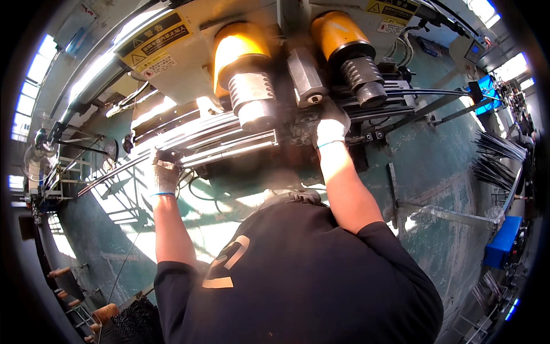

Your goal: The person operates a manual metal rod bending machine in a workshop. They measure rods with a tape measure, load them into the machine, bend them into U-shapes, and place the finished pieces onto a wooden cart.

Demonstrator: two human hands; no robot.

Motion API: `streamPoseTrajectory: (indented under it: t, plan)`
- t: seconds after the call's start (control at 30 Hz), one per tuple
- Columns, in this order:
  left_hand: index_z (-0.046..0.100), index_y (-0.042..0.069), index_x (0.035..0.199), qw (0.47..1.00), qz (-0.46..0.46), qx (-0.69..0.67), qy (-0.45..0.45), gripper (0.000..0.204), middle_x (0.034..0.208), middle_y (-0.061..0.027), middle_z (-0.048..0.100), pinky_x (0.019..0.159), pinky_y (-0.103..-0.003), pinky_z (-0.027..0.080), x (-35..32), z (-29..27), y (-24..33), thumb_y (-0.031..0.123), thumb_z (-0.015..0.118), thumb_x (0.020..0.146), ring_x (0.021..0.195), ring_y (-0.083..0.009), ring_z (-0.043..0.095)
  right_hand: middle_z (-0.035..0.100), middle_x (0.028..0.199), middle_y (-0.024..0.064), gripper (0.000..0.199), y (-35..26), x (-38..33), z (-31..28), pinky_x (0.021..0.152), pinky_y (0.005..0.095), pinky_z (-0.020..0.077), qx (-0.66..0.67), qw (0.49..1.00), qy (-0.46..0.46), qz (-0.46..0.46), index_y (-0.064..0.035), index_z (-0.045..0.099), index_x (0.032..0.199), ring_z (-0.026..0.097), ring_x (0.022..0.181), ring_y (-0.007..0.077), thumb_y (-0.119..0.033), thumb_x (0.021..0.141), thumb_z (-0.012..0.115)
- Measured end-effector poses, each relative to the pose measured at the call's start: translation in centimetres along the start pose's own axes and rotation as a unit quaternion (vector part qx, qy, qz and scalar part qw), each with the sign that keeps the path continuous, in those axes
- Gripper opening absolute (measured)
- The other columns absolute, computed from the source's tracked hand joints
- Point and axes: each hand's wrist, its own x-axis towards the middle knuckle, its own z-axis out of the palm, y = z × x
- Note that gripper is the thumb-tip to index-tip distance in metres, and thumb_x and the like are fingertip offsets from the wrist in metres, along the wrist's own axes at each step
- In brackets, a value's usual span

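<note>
At the machine front, our gloved left hand (163,175) grips the metal rods (223,143); right hand (331,127) closed on them near the clamp (306,80). We should keep them level, fingers clear.

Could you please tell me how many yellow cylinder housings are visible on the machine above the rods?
2. One yellow housing sits left of centre, above the rods that the left hand grips. The other housing is to its right, above the right hand. Others may be hidden.

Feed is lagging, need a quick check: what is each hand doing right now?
Left hand: gloved, closed around the bundle of metal rods.
Right hand: gloved, on the rods at the machine; grip cannot be told.
</note>
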Motion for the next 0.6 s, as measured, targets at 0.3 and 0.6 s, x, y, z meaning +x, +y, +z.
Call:
streamPoseTrajectory:
  t: [0.3, 0.6]
  plan:
    - [0.066, 0.007, 0.134, 0.987, 0.08, -0.02, 0.141, 0.036, 0.118, -0.0089, 0.076, 0.082, -0.041, 0.061, -2.7, 4.8, 0.5, 0.032, 0.07, 0.108, 0.095, -0.0238, 0.072, 0.081, 0.109, 0.0171, 0.03, 10.6, 7.5, 4.9, 0.086, 0.0358, 0.0623, 0.249, 0.959, 0.1, 0.094, 0.0109, 0.078, 0.116, 0.075, 0.09, 0.0219, -0.007, 0.093, 0.081]
    - [0.069, 0.015, 0.123, 0.981, 0.031, 0.152, 0.117, 0.039, 0.098, -0.0028, 0.073, 0.065, -0.03, 0.045, -3.1, 6.7, -0.2, 0.05, 0.058, 0.113, 0.08, -0.0161, 0.063, 0.081, 0.112, 0.0083, 0.036, -1.1, -0.6, 1.6, 0.09, 0.0331, 0.0619, 0.183, 0.978, 0.079, 0.066, -0.0089, 0.077, 0.121, 0.078, 0.101, 0.0243, -0.038, 0.104, 0.066]
